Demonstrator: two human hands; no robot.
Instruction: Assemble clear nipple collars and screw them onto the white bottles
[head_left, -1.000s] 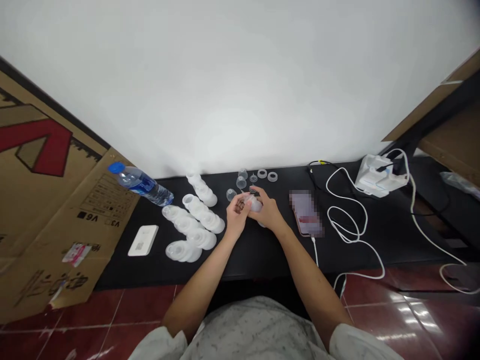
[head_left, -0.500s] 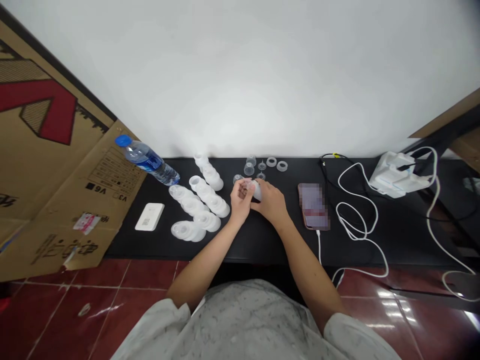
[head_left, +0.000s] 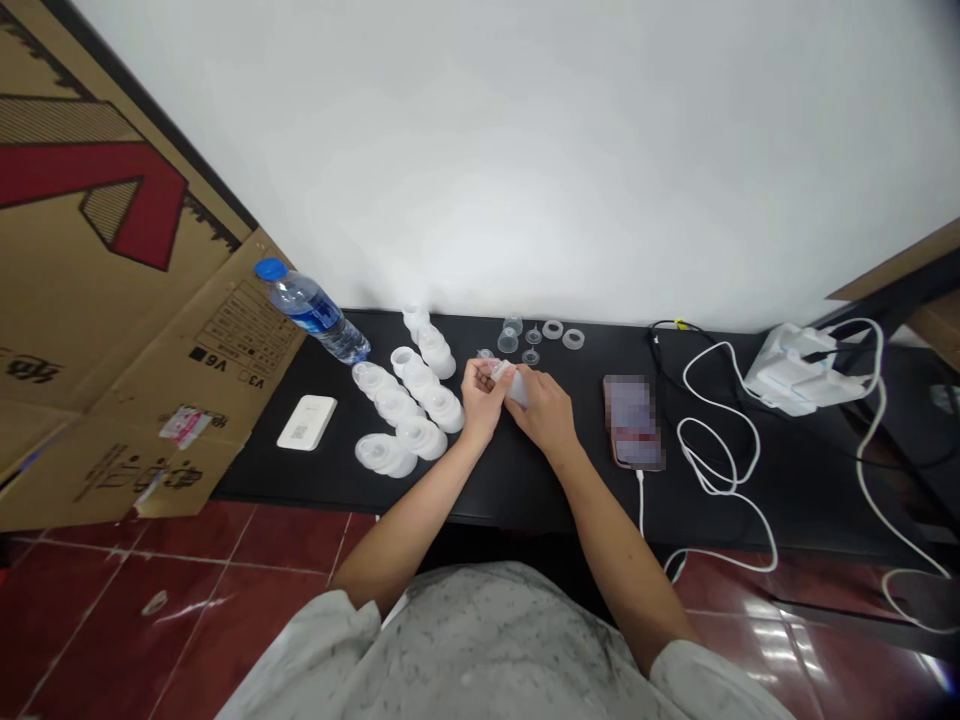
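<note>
Both my hands are together over the table, closed around one small translucent white baby bottle. My left hand pinches its upper end, where a clear part shows between the fingers. My right hand wraps the body, which is tilted. Just beyond the hands lie clear domed caps, two teat-like clear pieces with thin stems and two whitish rings. Another clear piece is partly hidden by my left fingers. To the left, several similar white bottles stand in close rows.
A water bottle with a blue cap leans beside a large cardboard box at the left. A white device lies near it. On the right are a phone with a charging cable, looped white cords and a white power strip.
The view has shifted slightly, so the table things sit a little further right. The bottle has turned in my hands, and its clear upper end shows more now.
</note>
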